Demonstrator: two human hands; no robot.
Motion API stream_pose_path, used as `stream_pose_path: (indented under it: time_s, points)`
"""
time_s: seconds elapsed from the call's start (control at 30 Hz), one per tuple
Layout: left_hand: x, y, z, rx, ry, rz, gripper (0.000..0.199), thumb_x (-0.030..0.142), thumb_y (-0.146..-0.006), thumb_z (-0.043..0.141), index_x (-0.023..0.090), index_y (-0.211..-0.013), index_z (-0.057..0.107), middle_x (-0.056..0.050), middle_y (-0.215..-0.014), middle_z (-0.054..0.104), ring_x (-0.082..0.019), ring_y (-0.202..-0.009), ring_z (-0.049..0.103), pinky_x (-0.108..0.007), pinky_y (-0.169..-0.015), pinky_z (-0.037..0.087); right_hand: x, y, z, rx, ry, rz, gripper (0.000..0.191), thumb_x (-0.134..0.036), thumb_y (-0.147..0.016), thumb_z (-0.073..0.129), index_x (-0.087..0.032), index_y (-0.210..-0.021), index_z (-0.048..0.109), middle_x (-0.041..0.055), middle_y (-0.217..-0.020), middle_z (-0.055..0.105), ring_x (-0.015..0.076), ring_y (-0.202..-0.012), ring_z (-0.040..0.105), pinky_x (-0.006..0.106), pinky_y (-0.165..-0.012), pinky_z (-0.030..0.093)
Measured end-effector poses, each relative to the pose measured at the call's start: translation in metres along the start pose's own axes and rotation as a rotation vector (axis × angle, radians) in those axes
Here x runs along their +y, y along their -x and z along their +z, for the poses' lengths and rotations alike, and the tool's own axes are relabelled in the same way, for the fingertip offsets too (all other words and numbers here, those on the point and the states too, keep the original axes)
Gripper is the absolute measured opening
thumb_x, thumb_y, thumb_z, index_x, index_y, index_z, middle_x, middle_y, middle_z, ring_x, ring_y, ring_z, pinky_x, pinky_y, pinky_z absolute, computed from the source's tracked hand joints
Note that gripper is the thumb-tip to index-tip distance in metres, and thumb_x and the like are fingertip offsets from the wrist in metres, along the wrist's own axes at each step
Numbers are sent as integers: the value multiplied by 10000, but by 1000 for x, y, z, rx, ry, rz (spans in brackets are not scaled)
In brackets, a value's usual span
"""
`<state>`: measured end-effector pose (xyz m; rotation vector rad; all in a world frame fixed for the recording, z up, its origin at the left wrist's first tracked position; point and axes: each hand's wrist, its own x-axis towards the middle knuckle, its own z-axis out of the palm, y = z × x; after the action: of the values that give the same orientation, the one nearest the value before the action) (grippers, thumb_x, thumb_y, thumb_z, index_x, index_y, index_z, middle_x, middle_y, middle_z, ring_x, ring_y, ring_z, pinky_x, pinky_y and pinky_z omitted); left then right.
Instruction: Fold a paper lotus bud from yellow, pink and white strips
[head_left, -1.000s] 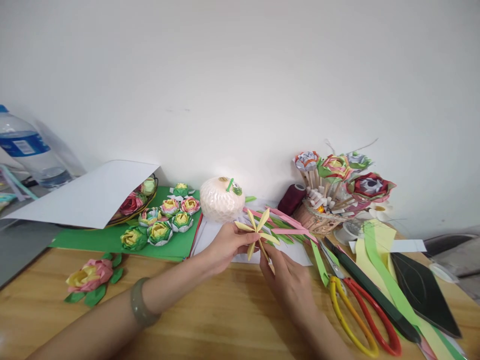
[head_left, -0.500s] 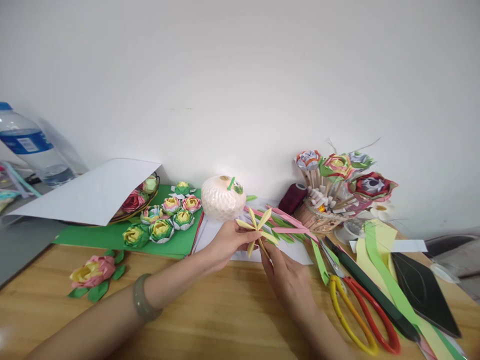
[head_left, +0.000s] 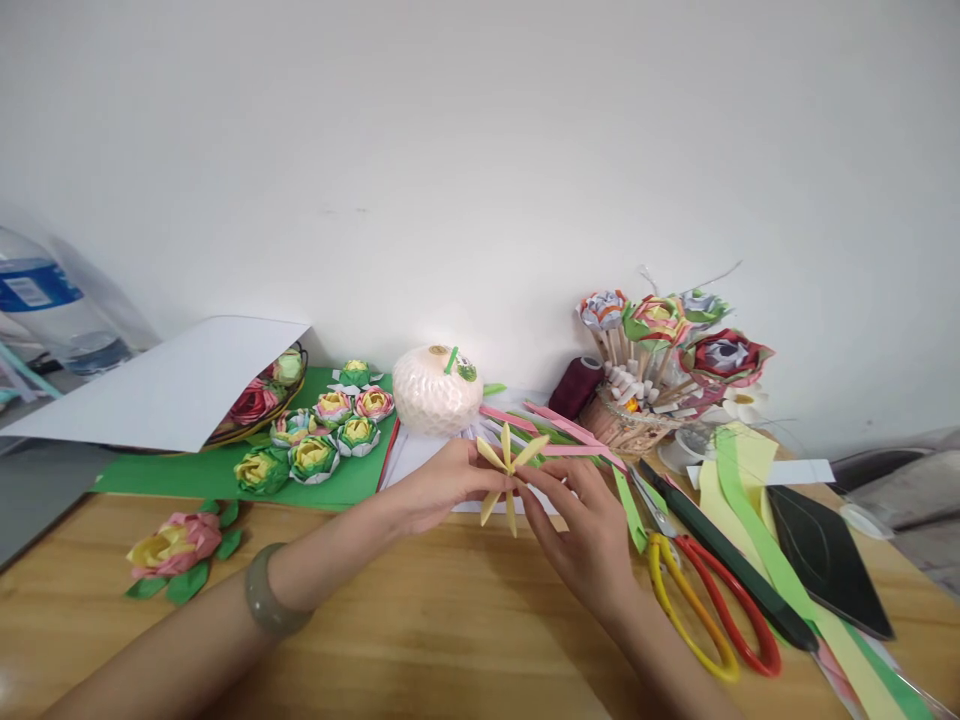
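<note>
Between my two hands, above the wooden table, is a yellow paper flower [head_left: 507, 462] with several narrow folded petals spreading from its centre. My left hand [head_left: 442, 485] pinches it near the middle from the left. From the right, the fingertips of my right hand [head_left: 581, 515] close on the flower by its centre. Behind the hands lie pink folded paper strips [head_left: 574, 450] and green ones on white sheets. A finished pink and yellow paper flower [head_left: 174, 545] with green leaves rests on the table at the left.
Scissors [head_left: 705, 600] with yellow and red handles and a dark green cutter [head_left: 739, 555] lie at the right. A basket [head_left: 626, 425] of paper flowers on sticks stands behind. Several folded flowers sit on green paper [head_left: 330, 497]. A white round ornament [head_left: 439, 392] stands by the wall.
My right hand has moved up from below the yellow flower to beside its centre, with its fingers more spread. The flower has turned a little. The whole view has shifted slightly.
</note>
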<state>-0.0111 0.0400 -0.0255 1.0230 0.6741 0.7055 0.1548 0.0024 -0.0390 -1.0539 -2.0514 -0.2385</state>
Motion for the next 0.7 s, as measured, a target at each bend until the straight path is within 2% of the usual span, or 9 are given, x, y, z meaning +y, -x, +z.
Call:
stream_pose_path:
  time_s: [0.17, 0.3, 0.53, 0.7]
  points:
    - [4, 2, 1, 12, 96, -27, 129, 177, -680, 627, 119, -782, 682, -49, -782, 658, -133, -744, 581, -262, -759, 436, -4, -1, 0, 13, -77, 79, 184, -173, -804, 552, -205, -976, 607, 43, -788, 605, 168, -737, 573, 293, -625, 480]
    - [3, 1, 0, -26, 100, -42, 173, 232, -668, 666, 118, -797, 681, -58, -802, 658, -130, -742, 589, -255, -744, 432, -5, -2, -1, 40, -85, 76, 180, -151, -797, 559, -195, -964, 610, 45, -780, 611, 163, -730, 574, 288, -622, 484]
    - [2, 2, 1, -8, 146, -82, 201, 266, -616, 719, 107, -737, 693, -60, -733, 666, -125, -679, 592, -236, -690, 433, 2, 1, -4, 77, 102, -221, 247, -98, -778, 578, -189, -1006, 599, 38, -734, 637, 147, -675, 566, 281, -623, 483]
    - [3, 3, 2, -1, 156, -97, 204, 268, -596, 732, 109, -718, 696, -57, -732, 671, -116, -664, 588, -225, -672, 432, 6, 8, -6, 18, 160, -318, 266, -93, -799, 555, -185, -1048, 580, 53, -804, 665, 166, -710, 588, 301, -626, 491]
